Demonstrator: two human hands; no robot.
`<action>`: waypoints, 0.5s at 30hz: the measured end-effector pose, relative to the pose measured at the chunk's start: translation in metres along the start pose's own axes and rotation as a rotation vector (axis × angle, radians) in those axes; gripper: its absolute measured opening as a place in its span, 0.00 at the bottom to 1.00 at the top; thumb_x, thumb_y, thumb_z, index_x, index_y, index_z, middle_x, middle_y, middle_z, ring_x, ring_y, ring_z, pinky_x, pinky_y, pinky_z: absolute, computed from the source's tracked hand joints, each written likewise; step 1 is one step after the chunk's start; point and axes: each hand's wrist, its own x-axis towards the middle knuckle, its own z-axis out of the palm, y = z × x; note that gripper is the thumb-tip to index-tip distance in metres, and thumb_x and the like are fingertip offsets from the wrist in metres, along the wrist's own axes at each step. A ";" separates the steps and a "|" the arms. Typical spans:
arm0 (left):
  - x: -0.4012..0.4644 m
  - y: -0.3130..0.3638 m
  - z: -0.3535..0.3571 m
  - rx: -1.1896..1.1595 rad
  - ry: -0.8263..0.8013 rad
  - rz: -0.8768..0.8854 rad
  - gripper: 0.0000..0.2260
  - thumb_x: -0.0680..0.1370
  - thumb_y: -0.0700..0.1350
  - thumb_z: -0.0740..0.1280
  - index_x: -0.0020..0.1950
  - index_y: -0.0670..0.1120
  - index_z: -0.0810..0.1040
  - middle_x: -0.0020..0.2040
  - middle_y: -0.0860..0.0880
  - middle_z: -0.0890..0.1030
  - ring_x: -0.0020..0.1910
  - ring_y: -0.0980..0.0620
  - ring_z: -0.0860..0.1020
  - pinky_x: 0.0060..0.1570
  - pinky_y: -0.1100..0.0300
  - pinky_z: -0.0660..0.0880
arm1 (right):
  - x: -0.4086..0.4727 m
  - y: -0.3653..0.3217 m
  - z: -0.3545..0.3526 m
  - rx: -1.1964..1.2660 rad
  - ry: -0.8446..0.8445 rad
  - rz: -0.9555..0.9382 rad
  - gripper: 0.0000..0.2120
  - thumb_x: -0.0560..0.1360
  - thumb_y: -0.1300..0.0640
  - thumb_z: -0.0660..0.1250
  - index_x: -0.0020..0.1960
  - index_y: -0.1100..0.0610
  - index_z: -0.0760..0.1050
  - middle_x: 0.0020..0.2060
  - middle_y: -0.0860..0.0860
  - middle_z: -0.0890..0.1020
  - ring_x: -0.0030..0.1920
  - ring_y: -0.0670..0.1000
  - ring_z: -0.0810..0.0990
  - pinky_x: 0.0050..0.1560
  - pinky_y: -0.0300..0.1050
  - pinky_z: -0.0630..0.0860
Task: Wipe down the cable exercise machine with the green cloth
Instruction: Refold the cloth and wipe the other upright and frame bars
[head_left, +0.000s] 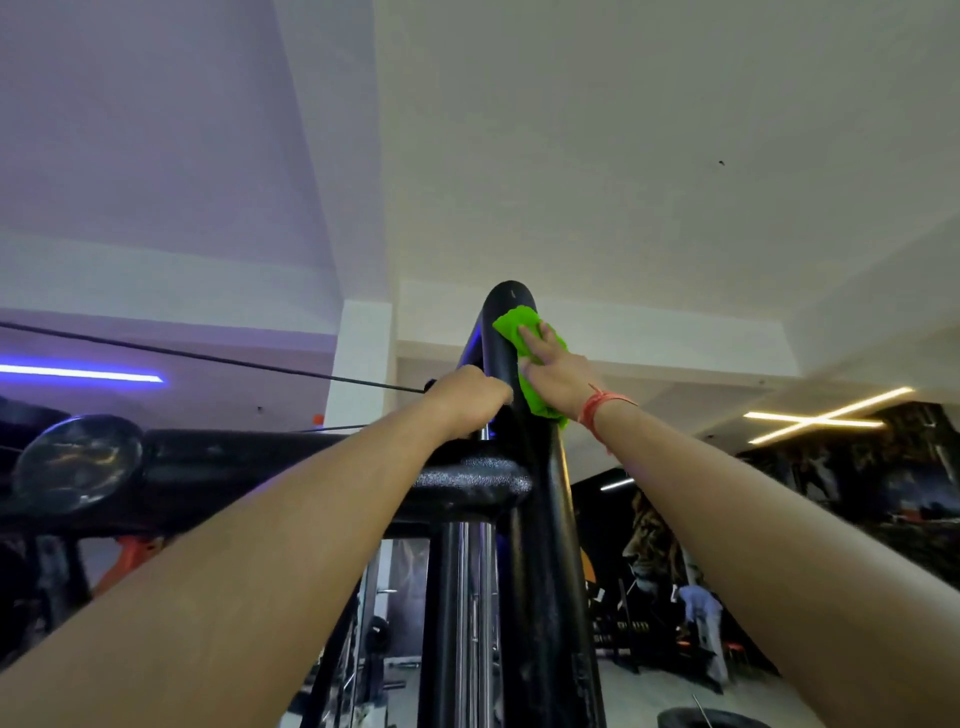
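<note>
Now, near the frame's centre, my right hand (556, 371) presses the green cloth (530, 358) with straight fingers against the top of the cable exercise machine (540, 545) while my left hand (467, 397) grips its frame, so I judge everything lower unwiped.

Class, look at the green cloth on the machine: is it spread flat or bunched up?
Bunched up. The green cloth shows folds and lumps under the right hand, which presses it against the black upright post.
</note>
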 end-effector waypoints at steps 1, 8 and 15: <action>0.003 0.000 0.000 0.002 0.007 0.008 0.12 0.68 0.52 0.66 0.42 0.44 0.78 0.41 0.43 0.81 0.41 0.43 0.79 0.36 0.57 0.70 | -0.002 0.005 0.003 0.029 -0.001 -0.007 0.26 0.85 0.53 0.56 0.82 0.45 0.56 0.83 0.51 0.47 0.81 0.53 0.55 0.75 0.40 0.53; 0.026 -0.004 -0.003 -0.113 0.004 0.026 0.13 0.60 0.51 0.65 0.39 0.45 0.77 0.34 0.47 0.74 0.34 0.47 0.71 0.37 0.56 0.68 | 0.012 0.013 0.009 0.135 0.029 -0.075 0.22 0.86 0.54 0.56 0.79 0.43 0.62 0.82 0.47 0.50 0.81 0.49 0.53 0.76 0.38 0.49; 0.055 -0.002 -0.007 -0.132 0.025 0.134 0.23 0.60 0.49 0.64 0.51 0.40 0.81 0.46 0.40 0.82 0.45 0.40 0.80 0.39 0.56 0.71 | 0.079 -0.025 -0.002 0.066 0.042 -0.055 0.23 0.87 0.55 0.51 0.81 0.49 0.57 0.83 0.53 0.47 0.82 0.53 0.49 0.78 0.44 0.45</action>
